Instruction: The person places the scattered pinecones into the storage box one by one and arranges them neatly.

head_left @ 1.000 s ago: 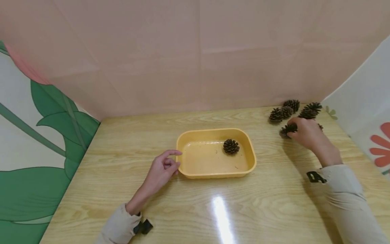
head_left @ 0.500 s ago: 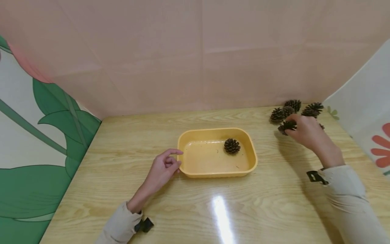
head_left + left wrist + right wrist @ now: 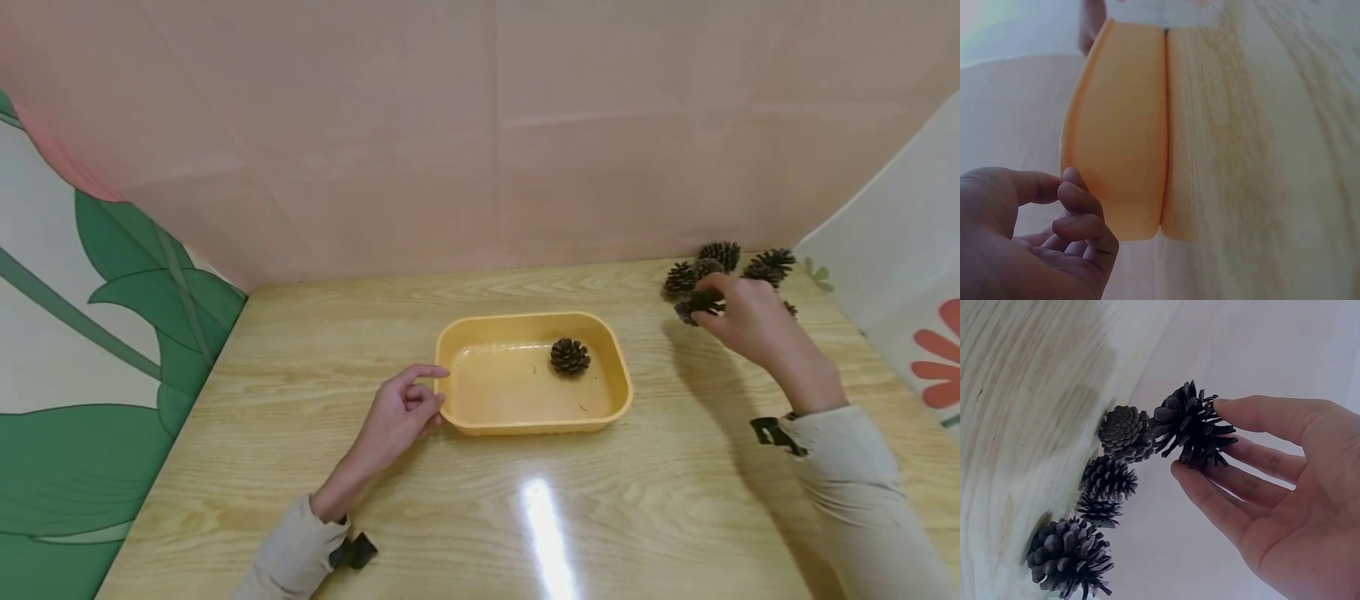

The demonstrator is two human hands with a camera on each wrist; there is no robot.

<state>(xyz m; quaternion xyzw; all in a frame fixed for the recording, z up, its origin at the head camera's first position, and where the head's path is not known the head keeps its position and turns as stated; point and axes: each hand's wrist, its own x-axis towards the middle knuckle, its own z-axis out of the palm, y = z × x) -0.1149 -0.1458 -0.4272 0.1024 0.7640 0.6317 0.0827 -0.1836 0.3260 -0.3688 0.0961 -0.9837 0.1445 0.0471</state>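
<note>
My right hand [image 3: 757, 327] pinches a dark brown pine cone [image 3: 1190, 428] between thumb and fingers, at the back right of the table. In the right wrist view the cone is held up beside the other cones. At the table's middle my left hand [image 3: 399, 417] grips the left rim of a yellow plastic basin [image 3: 517, 428], thumb and index finger at the edge. Its other fingers are curled in the left wrist view [image 3: 1085, 231]. One pine cone [image 3: 570, 357] lies inside the basin, toward its right end.
Several more pine cones [image 3: 1069, 556] lie on the wooden table [image 3: 315, 333] by the back right corner. A pink sheet [image 3: 375, 150] rises behind the table, with printed panels [image 3: 45, 350] at the sides.
My right hand has lifted the pine cone slightly and carried it a little left and back. The left hand stays at the basin's rim.
</note>
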